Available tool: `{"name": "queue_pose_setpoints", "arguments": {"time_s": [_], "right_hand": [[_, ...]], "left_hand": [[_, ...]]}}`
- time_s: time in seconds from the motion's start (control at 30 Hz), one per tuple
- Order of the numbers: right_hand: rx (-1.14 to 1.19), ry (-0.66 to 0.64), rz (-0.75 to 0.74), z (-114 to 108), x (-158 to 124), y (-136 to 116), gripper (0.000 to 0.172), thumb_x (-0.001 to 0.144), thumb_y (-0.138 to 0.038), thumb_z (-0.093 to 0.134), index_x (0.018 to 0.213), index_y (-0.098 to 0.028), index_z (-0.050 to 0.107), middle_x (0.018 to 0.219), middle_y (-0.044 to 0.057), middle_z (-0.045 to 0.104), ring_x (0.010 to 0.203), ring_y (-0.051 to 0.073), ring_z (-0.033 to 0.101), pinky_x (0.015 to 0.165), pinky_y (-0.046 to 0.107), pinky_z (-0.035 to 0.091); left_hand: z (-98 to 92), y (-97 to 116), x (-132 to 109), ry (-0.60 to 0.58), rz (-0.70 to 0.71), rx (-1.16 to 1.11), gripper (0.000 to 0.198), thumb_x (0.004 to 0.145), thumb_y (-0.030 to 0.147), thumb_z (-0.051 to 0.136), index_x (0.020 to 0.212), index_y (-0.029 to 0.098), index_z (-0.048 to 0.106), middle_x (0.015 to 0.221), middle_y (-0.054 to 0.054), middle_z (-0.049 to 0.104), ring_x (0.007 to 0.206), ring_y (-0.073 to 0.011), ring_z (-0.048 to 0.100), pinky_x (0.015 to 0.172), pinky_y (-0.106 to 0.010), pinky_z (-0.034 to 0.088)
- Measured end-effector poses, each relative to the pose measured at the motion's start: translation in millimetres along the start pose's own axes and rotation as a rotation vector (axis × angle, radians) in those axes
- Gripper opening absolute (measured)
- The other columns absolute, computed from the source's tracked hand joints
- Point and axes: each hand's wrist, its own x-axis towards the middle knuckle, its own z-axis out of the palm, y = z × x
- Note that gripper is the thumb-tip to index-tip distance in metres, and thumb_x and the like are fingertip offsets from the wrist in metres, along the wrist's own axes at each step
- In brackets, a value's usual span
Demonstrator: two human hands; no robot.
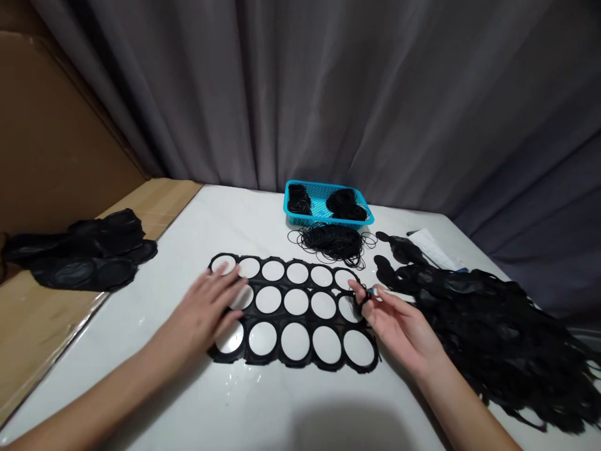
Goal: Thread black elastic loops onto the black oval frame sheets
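Observation:
A black rubbery sheet (282, 318) with rows of large round holes lies flat on the white table, and the tabletop shows through the holes. My left hand (206, 305) rests spread over the sheet's left end, fingers apart. At the opposite end, my right hand (397, 322) is closed, thumb and fingers pinched round a slim pale tool (399, 296) with a bluish part. Its working end is too small to make out. Some black material by my right fingertips is partly hidden. Just behind the sheet sits a tangled heap of thin black rings (333, 243).
A blue plastic basket (328, 220) with two black bundles stands at the back. On the right spreads a large pile of black sheets (498, 338), near a white paper (434, 249). More black sheets (94, 250) lie left, on cardboard (159, 195). A grey curtain (300, 94) hangs behind.

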Motion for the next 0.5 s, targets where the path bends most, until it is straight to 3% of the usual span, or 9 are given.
{"name": "queue_pose_setpoints", "arguments": {"time_s": [0.1,0.2,0.33,0.5], "right_hand": [[-0.1,-0.067,0.014,4,-4,10,0.023,0.072,-0.01,0.082,0.082,-0.017,0.063,0.107,0.012,0.072,0.076,0.011,0.066,0.07,0.02,0.059],[-0.336,-0.126,-0.01,8,-6,23,0.024,0.074,-0.019,0.083,0.076,-0.019,0.059,0.097,0.007,0.072,0.071,0.011,0.059,0.07,0.023,0.054],[-0.765,-0.232,-0.118,14,-9,44,0.034,0.079,-0.035,0.081,0.07,-0.019,0.053,0.092,0.006,0.071,0.076,0.014,0.057,0.071,0.027,0.047],[-1.21,-0.394,-0.197,18,-16,72,0.024,0.091,-0.035,0.064,0.075,-0.02,0.055,0.089,0.004,0.067,0.081,0.017,0.057,0.072,0.029,0.043]], "left_hand": [[-5.1,52,-12,-0.054,0.179,-0.106,0.045,0.102,0.042,0.052,0.144,0.026,0.053,0.154,-0.006,0.048,0.142,-0.0278,0.044,0.118,-0.047,0.037],[-3.8,85,-28,-0.059,0.258,-0.125,0.045,0.099,0.033,0.056,0.143,0.022,0.054,0.149,-0.007,0.054,0.137,-0.0269,0.05,0.114,-0.041,0.043],[2.3,102,-39,-0.07,0.25,-0.108,0.046,0.099,0.032,0.058,0.142,0.016,0.054,0.139,-0.011,0.06,0.127,-0.0295,0.055,0.106,-0.042,0.049],[4.5,114,-42,-0.068,0.202,-0.131,0.046,0.099,0.04,0.057,0.138,0.016,0.055,0.132,-0.014,0.062,0.124,-0.0317,0.055,0.103,-0.044,0.05]]}}
